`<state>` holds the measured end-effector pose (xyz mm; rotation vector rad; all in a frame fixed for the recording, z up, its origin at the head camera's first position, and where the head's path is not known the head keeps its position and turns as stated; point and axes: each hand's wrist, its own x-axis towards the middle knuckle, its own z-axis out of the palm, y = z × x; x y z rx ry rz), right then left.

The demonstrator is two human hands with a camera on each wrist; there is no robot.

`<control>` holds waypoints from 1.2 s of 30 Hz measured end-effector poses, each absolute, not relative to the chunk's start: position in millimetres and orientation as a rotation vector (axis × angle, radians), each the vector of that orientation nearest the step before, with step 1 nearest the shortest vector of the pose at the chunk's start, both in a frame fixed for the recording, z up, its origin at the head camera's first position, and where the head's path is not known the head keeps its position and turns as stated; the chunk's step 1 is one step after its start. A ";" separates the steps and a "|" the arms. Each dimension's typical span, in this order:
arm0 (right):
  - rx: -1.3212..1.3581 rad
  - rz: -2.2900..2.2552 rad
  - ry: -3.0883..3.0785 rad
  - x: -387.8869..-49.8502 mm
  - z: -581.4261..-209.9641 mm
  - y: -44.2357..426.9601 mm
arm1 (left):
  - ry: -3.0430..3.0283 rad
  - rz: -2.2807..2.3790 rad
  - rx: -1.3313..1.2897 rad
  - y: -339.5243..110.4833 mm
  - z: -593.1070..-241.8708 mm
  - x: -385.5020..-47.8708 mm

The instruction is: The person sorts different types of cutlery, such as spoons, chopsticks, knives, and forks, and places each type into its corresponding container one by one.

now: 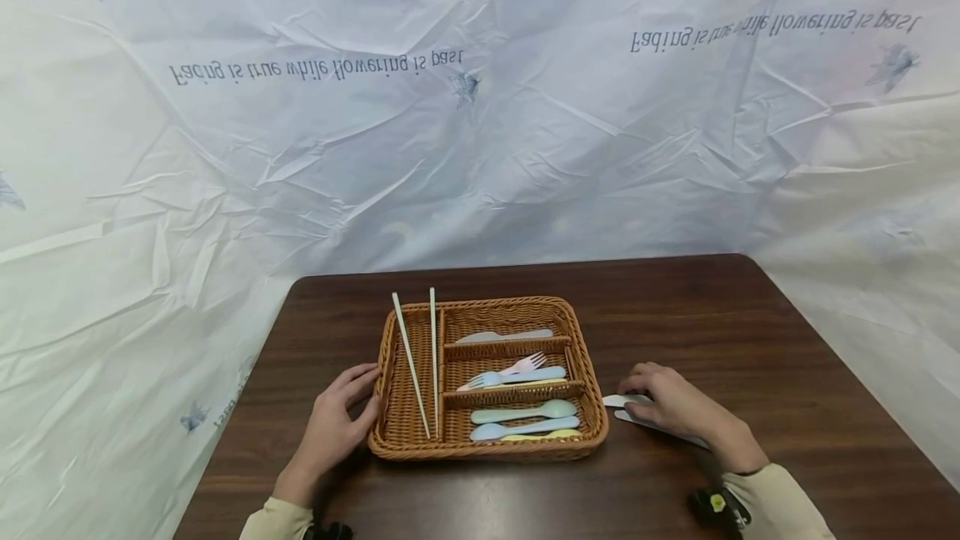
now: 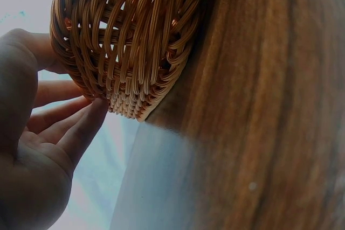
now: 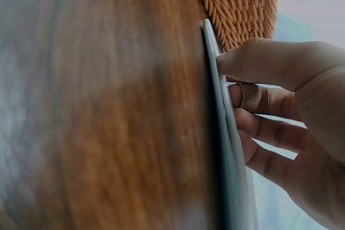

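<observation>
A brown wicker basket (image 1: pixel 487 452) with compartments stands on the table. Two pale chopsticks (image 1: pixel 411 365) lean in its left section, their ends over the back rim. A whitish knife (image 1: pixel 506 336) lies in the back right section. Pink and blue forks (image 1: pixel 517 376) lie in the middle one, and green, blue and yellow spoons (image 1: pixel 525 429) in the front one. My left hand (image 1: pixel 333 423) touches the basket's left wall with fingers extended. Right of the basket, my right hand (image 1: pixel 678 407) pinches a flat pale utensil (image 3: pixel 225 106), apparently a knife; a second pale piece lies close beside it.
The dark wooden table (image 1: pixel 480 498) has rounded back corners. A pale printed sheet (image 1: pixel 525 148) hangs behind and around it. A black wrist strap (image 1: pixel 716 507) sits at my right cuff.
</observation>
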<state>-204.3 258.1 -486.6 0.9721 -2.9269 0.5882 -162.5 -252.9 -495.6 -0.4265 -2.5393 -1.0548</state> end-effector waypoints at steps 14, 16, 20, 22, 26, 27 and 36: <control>1.057 0.571 -2.865 -207.0 -490.1 258.4 | -2.518 -1.045 -0.456 -254.1 -496.4 -162.1; 1.082 0.573 -2.855 -207.9 -490.4 258.7 | -2.525 -1.046 -0.452 -254.0 -496.0 -162.0; 1.121 0.555 -2.823 -209.5 -491.6 259.0 | -2.524 -1.049 -0.450 -253.9 -496.9 -161.7; 1.139 0.546 -2.783 -209.9 -492.5 259.0 | -2.522 -1.047 -0.448 -253.7 -497.4 -161.7; 1.144 0.553 -2.730 -210.7 -493.6 260.3 | -2.518 -1.041 -0.445 -253.2 -497.3 -162.0; 1.140 0.561 -2.725 -210.8 -493.7 260.7 | -2.518 -1.042 -0.445 -253.2 -497.3 -162.2; 1.021 0.639 -2.829 -211.5 -490.9 264.3 | -2.514 -1.056 -0.453 -253.6 -498.1 -162.3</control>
